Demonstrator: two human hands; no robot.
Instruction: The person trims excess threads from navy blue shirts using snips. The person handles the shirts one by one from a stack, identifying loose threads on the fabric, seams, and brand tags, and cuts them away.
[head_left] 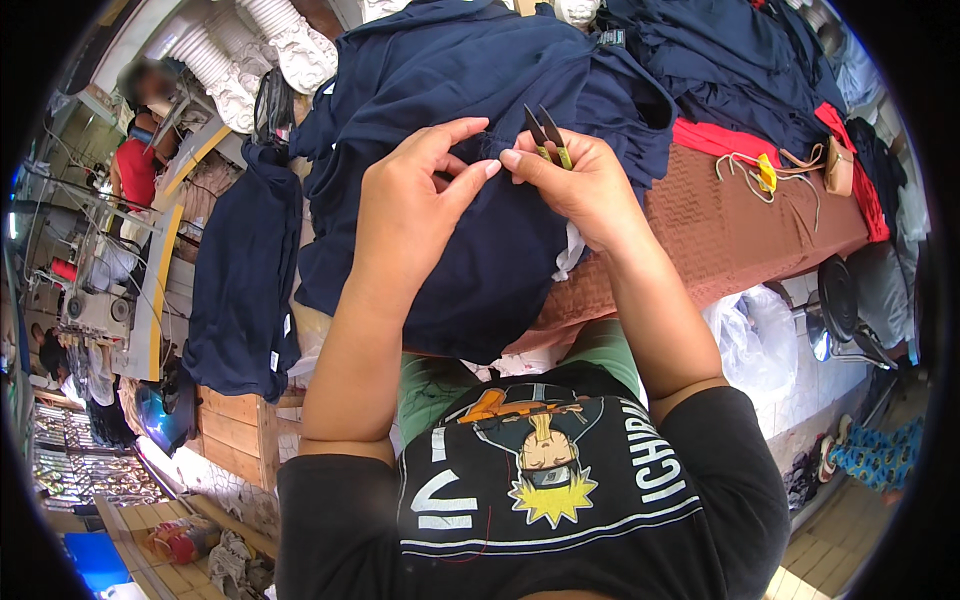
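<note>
A large navy garment (420, 80) lies in folds in front of me, over a table. My left hand (408, 195) is at its raised edge, fingers bent, with the thumb and forefinger tips on either side of a bit of the cloth. Close beside it, my right hand (585, 190) pinches the same bit of cloth between thumb and forefinger. Thread snips (545, 138) with dark blades and a yellow part are tucked in the right hand, blades pointing away from me. The rest of their handle is hidden in the palm.
A brown cloth (720, 230) covers the table at right, with cords and a yellow item (767, 173) on it. More navy garments (740, 70) are heaped at the far right; another navy piece (245, 270) hangs at left. A person in red (135, 170) is near machines at far left.
</note>
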